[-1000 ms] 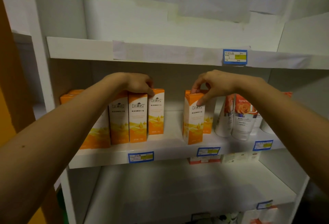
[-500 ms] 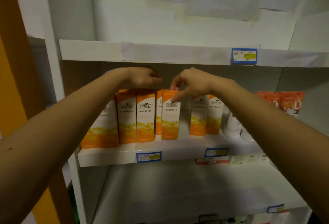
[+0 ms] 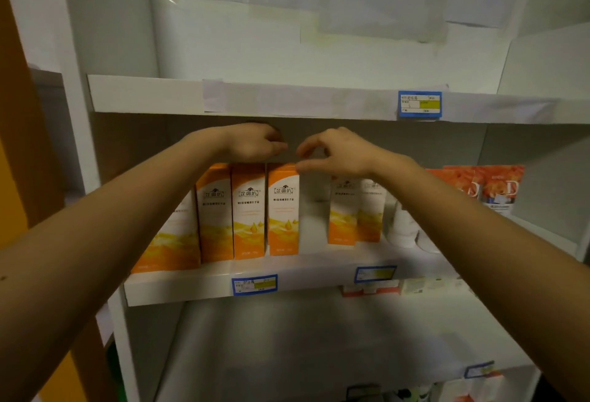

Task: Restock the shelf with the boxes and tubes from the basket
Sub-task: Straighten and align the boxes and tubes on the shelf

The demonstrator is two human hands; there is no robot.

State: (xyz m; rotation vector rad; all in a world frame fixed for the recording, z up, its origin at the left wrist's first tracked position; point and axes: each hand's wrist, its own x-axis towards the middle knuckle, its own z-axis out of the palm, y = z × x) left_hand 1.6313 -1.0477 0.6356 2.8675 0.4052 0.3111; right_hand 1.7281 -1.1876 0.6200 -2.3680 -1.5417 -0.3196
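On the middle shelf a row of orange-and-white boxes stands upright, long axis vertical, printed fronts facing out toward the camera; the rightmost box of this row stands just beside its neighbour, a thin dark gap showing between them. To the right of that box lies a bare stretch of shelf, then two more boxes of the same kind, also upright and facing out, set further back. Right of those stand white tubes, partly hidden by the right forearm, and beyond them orange tubes with a large letter D, cap down. Blue price tags sit on the shelf's front edge, and another on the upper shelf's edge. The upper shelf hangs close above the box tops, leaving little room for the hands. The left hand reaches in palm down over the tops of the row, fingers curled loosely; whether it touches a box cannot be told. The right hand hovers at the top right corner of the rightmost box, thumb and forefinger apart in a loose pinch, the thumb tip at the box's upper edge, gripping nothing.
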